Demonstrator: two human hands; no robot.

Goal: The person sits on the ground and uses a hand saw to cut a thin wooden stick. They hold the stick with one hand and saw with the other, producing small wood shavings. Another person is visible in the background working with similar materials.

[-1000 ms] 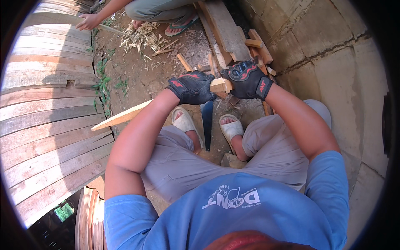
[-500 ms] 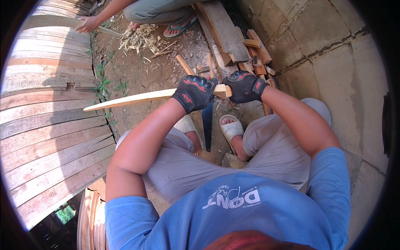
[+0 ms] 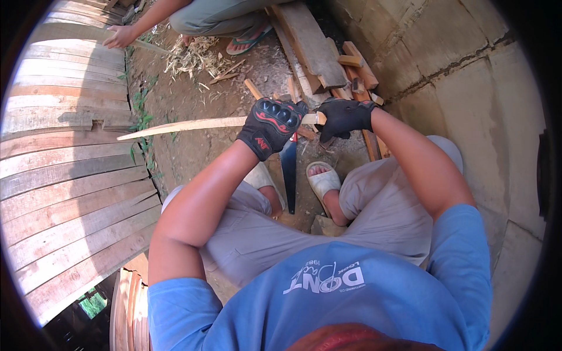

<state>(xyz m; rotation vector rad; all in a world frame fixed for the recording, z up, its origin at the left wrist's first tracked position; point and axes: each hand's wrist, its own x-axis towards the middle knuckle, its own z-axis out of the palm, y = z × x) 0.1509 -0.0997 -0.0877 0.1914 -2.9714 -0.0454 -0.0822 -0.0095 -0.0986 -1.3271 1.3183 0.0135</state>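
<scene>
Gloved fingers (image 3: pixel 280 112) of the left hand (image 3: pixel 270 126) are clamped around a long, pale wooden strip (image 3: pixel 193 124), which runs nearly level from the middle of the scene out to a thin tip at the left. Just to the right, the right hand (image 3: pixel 344 117), in a dark glove, is closed on the strip's near-square end (image 3: pixel 319 117); its fingers curl under and cannot be seen singly. Both forearms rise from the lower edge and meet over the knees, elbows bent, the left wrist cocked so the glove's red-and-black back faces up. Below the hands a dark saw blade (image 3: pixel 289 169) stands between two pale sandals (image 3: pixel 322 178) on the dirt ground (image 3: pixel 193 93). The person sits in grey trousers and a blue shirt. Stacked curved planks (image 3: pixel 64 158) fill the left side; offcuts of timber (image 3: pixel 316 47) lie far beyond the hands beside a concrete wall (image 3: pixel 468 76). At the far left another person's hand (image 3: pixel 120 36) rests on a plank near wood shavings (image 3: pixel 196 55).
</scene>
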